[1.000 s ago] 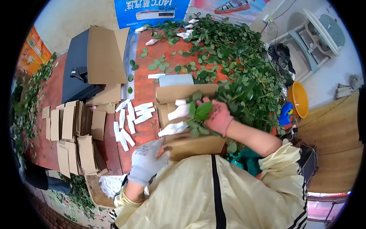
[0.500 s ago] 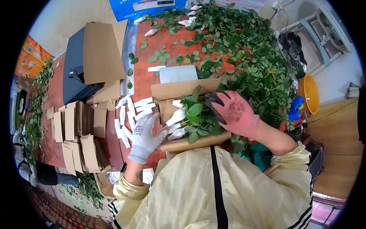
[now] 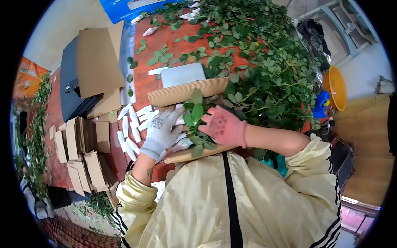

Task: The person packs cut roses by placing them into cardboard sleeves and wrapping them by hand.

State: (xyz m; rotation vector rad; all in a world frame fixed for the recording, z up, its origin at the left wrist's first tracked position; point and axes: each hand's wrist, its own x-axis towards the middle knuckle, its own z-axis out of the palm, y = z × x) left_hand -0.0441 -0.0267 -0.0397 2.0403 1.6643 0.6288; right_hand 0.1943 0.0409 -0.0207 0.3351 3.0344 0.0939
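Observation:
My left hand (image 3: 162,130), in a white glove, lies over the left end of an open cardboard box (image 3: 188,91), on the white-netted flower heads. Its fingers are spread, but what is under them is partly hidden. One netted head (image 3: 182,144) shows just right of its palm. My right hand (image 3: 222,126), in a pink glove, rests on the stems and leaves inside the box; its fingertips are bent down among the foliage, so its hold is hidden. Green leaves (image 3: 197,112) stick up between the two hands.
White sleeves (image 3: 135,131) lie left of the box. Stacked cardboard pieces (image 3: 94,170) stand farther left. A grey flat plate (image 3: 183,75) sits behind the box. Leafy stems (image 3: 273,78) cover the table's right side, near a yellow basin (image 3: 336,88).
My left hand has moved from beside the box onto the netted heads. My right hand has shifted from the stems at the right toward the leaves in the box's middle. The view has shifted.

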